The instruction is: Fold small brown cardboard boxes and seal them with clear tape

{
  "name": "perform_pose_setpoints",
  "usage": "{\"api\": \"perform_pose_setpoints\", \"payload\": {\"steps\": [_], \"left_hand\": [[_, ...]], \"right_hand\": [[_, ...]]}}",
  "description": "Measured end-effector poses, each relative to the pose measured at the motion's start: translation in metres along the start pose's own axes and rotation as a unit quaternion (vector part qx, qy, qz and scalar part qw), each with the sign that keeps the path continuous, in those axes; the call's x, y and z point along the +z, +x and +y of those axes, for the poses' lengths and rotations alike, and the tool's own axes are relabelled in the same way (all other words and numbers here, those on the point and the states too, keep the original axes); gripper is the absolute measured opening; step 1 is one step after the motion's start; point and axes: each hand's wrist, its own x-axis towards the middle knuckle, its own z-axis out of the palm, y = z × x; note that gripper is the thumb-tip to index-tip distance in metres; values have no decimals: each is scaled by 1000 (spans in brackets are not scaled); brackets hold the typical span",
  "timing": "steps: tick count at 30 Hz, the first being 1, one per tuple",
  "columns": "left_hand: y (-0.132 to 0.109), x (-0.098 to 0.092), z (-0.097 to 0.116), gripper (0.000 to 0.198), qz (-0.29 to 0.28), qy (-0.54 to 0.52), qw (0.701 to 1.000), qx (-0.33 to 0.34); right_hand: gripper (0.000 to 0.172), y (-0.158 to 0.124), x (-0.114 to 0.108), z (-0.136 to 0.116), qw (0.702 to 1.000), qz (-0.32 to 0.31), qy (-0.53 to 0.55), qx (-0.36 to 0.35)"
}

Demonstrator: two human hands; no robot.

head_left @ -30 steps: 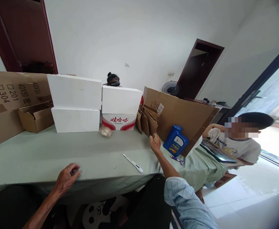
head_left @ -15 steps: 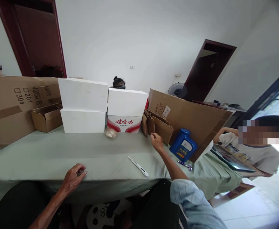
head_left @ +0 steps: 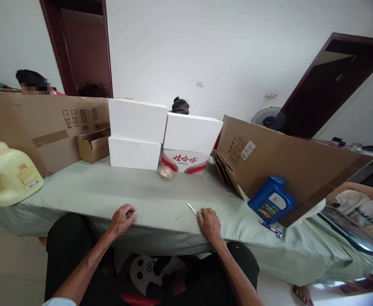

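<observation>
My left hand [head_left: 122, 219] rests at the near edge of the table covered in pale green cloth [head_left: 87, 191]. Its fingers are curled around a small dark thing that I cannot make out. My right hand [head_left: 210, 223] lies on the cloth a little to the right, fingers bent down over the near end of a white utility knife [head_left: 192, 209]. The knife's far end sticks out past the fingertips. A small brown bundle [head_left: 165, 171] lies farther back, in front of the boxes.
White foam boxes [head_left: 137, 121] and a red-and-white carton [head_left: 185, 161] stand at the back. Folded cardboard pieces [head_left: 227, 173] lean on a large cardboard sheet [head_left: 288, 157]. A blue bottle [head_left: 272, 199] stands right and a yellow jug [head_left: 9, 172] left. Other people sit behind and at the right.
My right hand has drawn back from the folded cardboard to the knife near the table's edge. The view has swung left, bringing the yellow jug in. My left hand stays curled.
</observation>
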Motion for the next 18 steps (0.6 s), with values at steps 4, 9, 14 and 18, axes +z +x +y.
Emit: {"api": "perform_pose_setpoints", "payload": {"steps": [4,9,14,18], "left_hand": [[0,0,1,9,-1,-1,1000,3],[1,0,2,5,-3,-3,1000,2],[5,1,5,7,-3,2,1000,-7],[11,2,3,12,-6,7,1000,-15]], "right_hand": [[22,0,3,-7,1000,-12,-25,-10],[20,4,-1,-10,998,-32,-45,-12],[24,16,-5,-11,998,-50,-37,-23],[31,33,9,-7,998,-59,-27,-25]]}}
